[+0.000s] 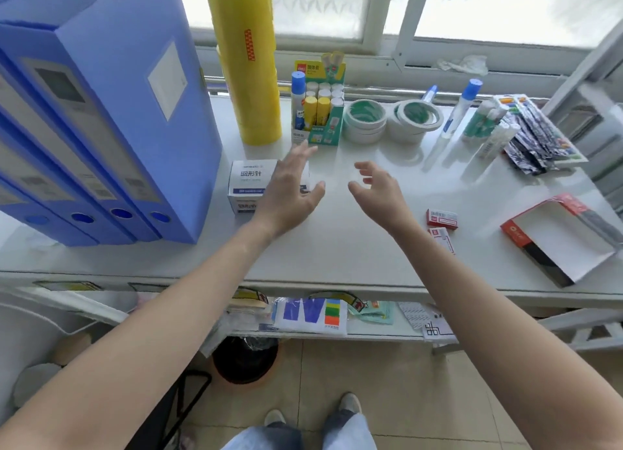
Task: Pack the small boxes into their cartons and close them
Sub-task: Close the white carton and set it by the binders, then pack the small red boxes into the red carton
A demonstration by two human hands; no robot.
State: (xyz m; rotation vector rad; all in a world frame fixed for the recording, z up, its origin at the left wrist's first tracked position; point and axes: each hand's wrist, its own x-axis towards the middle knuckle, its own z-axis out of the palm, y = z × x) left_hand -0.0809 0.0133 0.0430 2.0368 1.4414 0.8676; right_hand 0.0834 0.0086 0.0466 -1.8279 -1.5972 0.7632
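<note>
A white and blue carton (251,183) of paper clips sits on the white shelf (337,247), closed, next to the blue files. My left hand (290,193) hovers over its right end with fingers spread, holding nothing. My right hand (381,193) is open beside it, above bare shelf. Two small red boxes (441,218) lie to the right, one partly hidden behind my right forearm. An open red, black and white carton (559,240) lies empty at the far right.
Blue file boxes (101,129) stand at the left. At the back stand yellow tape rolls (246,61), a glue stick display box (318,112), white tape rolls (391,120), glue bottles (455,112) and packets (536,136). A lower shelf holds papers.
</note>
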